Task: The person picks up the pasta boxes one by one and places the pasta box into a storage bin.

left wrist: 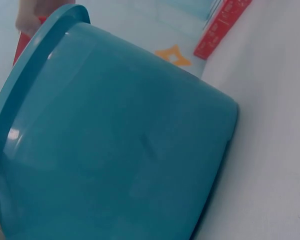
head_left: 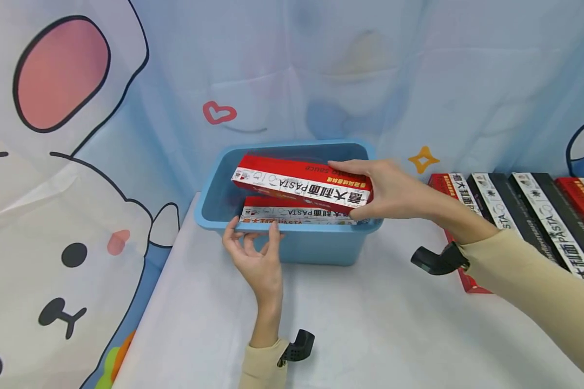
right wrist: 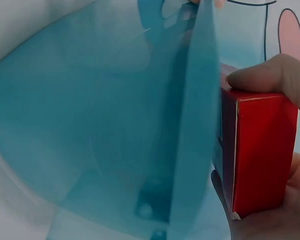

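My right hand (head_left: 391,189) grips the right end of a red-and-white pasta box (head_left: 299,181), thumb on the near side and fingers on the far side. The box is tilted inside the top of a blue plastic bin (head_left: 316,243). In the right wrist view, the red end of this box (right wrist: 265,155) shows between thumb and fingers. Beneath it lie another red pasta box (head_left: 267,202) and a white box edge with orange print, partly hidden. My left hand (head_left: 255,256) holds the bin's front rim, fingertips at the edge. The left wrist view shows mostly the bin's wall (left wrist: 115,130).
On the right of the white table (head_left: 370,324) lies a row of pasta boxes: a red one (head_left: 445,186), black-and-white ones (head_left: 559,232) and another red one (head_left: 581,200). A cartoon-printed curtain (head_left: 282,65) hangs right behind the bin.
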